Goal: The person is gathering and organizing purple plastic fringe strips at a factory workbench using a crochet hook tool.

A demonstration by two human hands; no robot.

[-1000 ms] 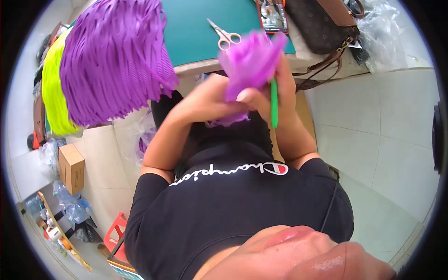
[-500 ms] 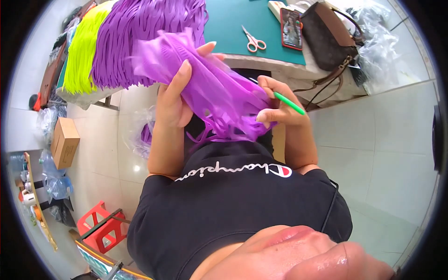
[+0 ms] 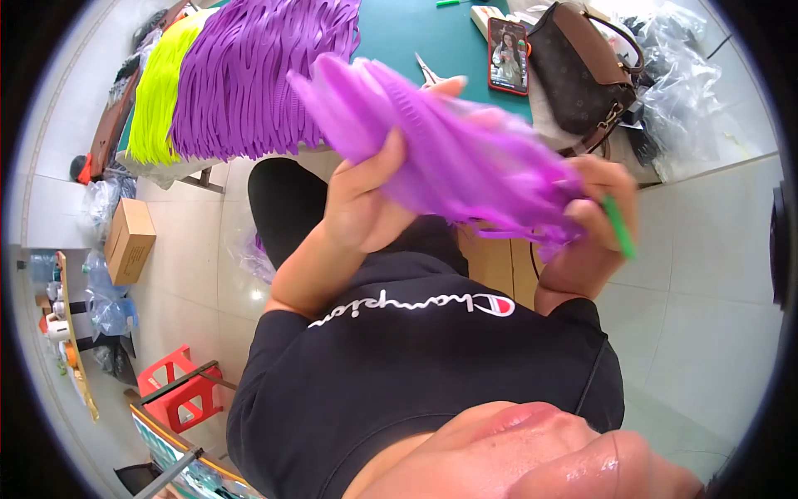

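Both our hands grip one purple strip bundle (image 3: 465, 158) above our lap, left hand (image 3: 366, 204) underneath, right hand (image 3: 594, 212) pinching a green stick (image 3: 618, 226); we judge much purple pile (image 3: 258, 75) remains on the bench (image 3: 399, 33).

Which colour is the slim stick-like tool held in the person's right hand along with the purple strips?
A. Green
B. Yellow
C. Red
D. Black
A: the right hand pinches a slim green tool against the end of the bundle of purple strips, while the left hand grips the bundle further along.
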